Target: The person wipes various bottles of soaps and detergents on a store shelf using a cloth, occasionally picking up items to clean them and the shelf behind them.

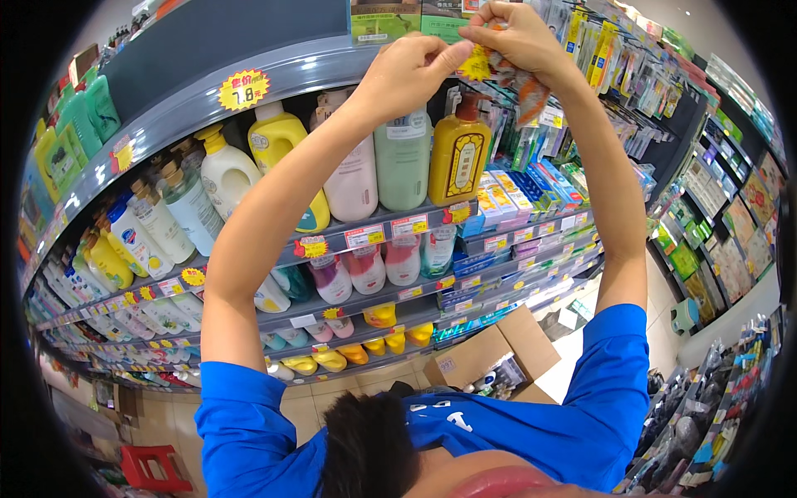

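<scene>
Both arms reach up, and the yellow pump bottle [459, 158] is the marker here: the hands meet above it, close together. The right hand [525, 40], above and to the right of that bottle, has thumb and forefinger pinched, its other fingers curled round a crumpled orange bundle [531, 98] that dangles just up and right of the bottle's pump. A bright yellow tag [476, 63] pokes out between the hands, right above the pump. And the left hand [413, 73], up and left of the bottle, has fingers bent, thumb stretched towards the tag; whether it grips anything, I can't tell. Look along the shelf: a pale green bottle [403, 170] just left of the pump bottle, a pale pink bottle [353, 183] beyond it, then a yellow handled bottle [276, 137] farther left. Small boxes [544, 187] crowd in to the lower right of the marker, hanging packets [610, 54] to its upper right. Well below it, an open cardboard box [531, 339] on the floor; far down to its left, a red stool [151, 466].
</scene>
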`<action>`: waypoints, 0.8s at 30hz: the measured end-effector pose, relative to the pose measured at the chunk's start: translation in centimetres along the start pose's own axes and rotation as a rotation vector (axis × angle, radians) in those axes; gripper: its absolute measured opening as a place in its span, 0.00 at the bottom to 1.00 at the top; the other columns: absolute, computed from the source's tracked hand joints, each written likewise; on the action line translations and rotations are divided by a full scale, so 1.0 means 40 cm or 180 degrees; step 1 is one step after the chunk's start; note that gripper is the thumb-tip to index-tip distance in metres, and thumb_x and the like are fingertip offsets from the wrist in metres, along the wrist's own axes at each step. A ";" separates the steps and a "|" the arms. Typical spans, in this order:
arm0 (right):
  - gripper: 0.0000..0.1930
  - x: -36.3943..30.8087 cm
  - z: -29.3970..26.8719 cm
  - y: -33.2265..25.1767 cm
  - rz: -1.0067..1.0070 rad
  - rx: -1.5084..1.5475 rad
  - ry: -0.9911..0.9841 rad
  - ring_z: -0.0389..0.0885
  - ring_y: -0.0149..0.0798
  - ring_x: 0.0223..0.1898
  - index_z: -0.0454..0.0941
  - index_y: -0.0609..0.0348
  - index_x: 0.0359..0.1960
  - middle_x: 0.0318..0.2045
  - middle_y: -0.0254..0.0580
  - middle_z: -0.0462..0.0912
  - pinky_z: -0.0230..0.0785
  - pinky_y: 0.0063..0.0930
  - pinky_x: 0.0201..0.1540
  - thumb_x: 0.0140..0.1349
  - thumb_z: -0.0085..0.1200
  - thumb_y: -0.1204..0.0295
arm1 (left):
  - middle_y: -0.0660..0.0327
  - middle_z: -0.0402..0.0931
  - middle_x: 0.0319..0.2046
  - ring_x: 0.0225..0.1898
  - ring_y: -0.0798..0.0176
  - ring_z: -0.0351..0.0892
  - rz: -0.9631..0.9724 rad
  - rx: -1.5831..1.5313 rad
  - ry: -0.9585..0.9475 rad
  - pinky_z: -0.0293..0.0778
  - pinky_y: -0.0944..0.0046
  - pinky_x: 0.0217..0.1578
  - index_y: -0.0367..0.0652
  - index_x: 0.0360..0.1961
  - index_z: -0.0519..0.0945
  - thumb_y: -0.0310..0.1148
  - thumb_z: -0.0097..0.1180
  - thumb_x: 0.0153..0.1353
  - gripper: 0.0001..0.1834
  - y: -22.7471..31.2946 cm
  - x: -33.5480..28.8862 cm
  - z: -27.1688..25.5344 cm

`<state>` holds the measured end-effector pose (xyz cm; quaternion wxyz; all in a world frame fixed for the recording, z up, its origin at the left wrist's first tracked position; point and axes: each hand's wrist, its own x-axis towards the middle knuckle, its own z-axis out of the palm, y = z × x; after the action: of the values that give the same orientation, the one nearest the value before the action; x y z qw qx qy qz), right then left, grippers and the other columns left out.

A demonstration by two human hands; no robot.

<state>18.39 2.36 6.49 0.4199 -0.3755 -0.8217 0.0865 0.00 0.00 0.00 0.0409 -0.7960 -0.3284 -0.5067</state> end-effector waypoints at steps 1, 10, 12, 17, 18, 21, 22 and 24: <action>0.11 0.002 0.016 0.009 -0.0186 0.0107 0.0127 0.75 0.23 0.21 0.78 0.62 0.28 0.19 0.34 0.78 0.69 0.20 0.24 0.56 0.61 0.65 | 0.55 0.76 0.31 0.29 0.64 0.73 -0.0091 -0.0184 -0.0028 0.69 0.66 0.33 0.37 0.36 0.81 0.44 0.58 0.58 0.18 0.002 -0.004 -0.002; 0.09 -0.027 0.029 -0.096 -0.1104 -0.0299 -0.0508 0.79 0.28 0.26 0.81 0.66 0.34 0.24 0.38 0.82 0.72 0.23 0.30 0.55 0.58 0.72 | 0.59 0.76 0.26 0.27 0.66 0.72 0.0066 0.0476 0.0393 0.69 0.67 0.29 0.37 0.31 0.81 0.40 0.62 0.55 0.15 -0.052 -0.049 -0.121; 0.09 0.003 0.037 -0.081 -0.0895 -0.0141 -0.0386 0.79 0.28 0.26 0.81 0.65 0.34 0.24 0.38 0.82 0.72 0.22 0.30 0.54 0.58 0.73 | 0.60 0.76 0.28 0.31 0.63 0.73 0.0538 0.1461 0.0465 0.69 0.64 0.34 0.40 0.32 0.81 0.44 0.64 0.53 0.17 -0.060 -0.055 -0.147; 0.06 0.075 0.038 -0.047 -0.0789 -0.0155 -0.0124 0.79 0.27 0.27 0.82 0.63 0.31 0.25 0.38 0.83 0.71 0.20 0.31 0.52 0.58 0.75 | 0.63 0.72 0.35 0.43 0.58 0.70 0.0745 0.2865 0.0220 0.66 0.59 0.43 0.47 0.39 0.77 0.47 0.69 0.42 0.25 -0.054 -0.068 -0.196; 0.06 0.082 0.042 -0.041 -0.0698 0.0092 -0.0269 0.78 0.25 0.27 0.83 0.62 0.32 0.24 0.37 0.83 0.71 0.19 0.31 0.52 0.59 0.76 | 0.63 0.71 0.36 0.45 0.57 0.70 0.0741 0.2858 0.0257 0.66 0.58 0.43 0.47 0.39 0.74 0.45 0.70 0.38 0.27 -0.060 -0.068 -0.193; 0.06 0.101 0.059 -0.042 -0.0722 0.0104 -0.0418 0.77 0.25 0.26 0.83 0.62 0.32 0.24 0.36 0.83 0.70 0.19 0.29 0.52 0.60 0.75 | 0.63 0.70 0.36 0.44 0.57 0.70 0.0719 0.3024 0.0119 0.67 0.58 0.43 0.46 0.38 0.73 0.44 0.71 0.38 0.26 -0.061 -0.050 -0.191; 0.07 0.097 0.054 -0.059 -0.0425 0.0081 -0.0542 0.77 0.25 0.24 0.83 0.63 0.33 0.24 0.36 0.83 0.70 0.20 0.28 0.52 0.61 0.75 | 0.63 0.70 0.36 0.44 0.57 0.70 0.0714 0.3035 0.0150 0.67 0.58 0.42 0.46 0.37 0.73 0.43 0.71 0.37 0.26 -0.060 -0.047 -0.193; 0.07 0.103 0.059 -0.062 -0.0425 0.0096 -0.0524 0.77 0.25 0.23 0.83 0.63 0.33 0.24 0.36 0.83 0.70 0.20 0.27 0.52 0.61 0.76 | 0.63 0.70 0.36 0.44 0.57 0.70 0.0711 0.3036 0.0201 0.67 0.58 0.42 0.46 0.37 0.73 0.41 0.72 0.36 0.26 -0.059 -0.041 -0.190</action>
<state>13.75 3.87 8.68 0.3614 -0.3052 -0.8752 0.1012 -7.70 -1.97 1.65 0.4650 -0.7031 -0.4351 -0.3163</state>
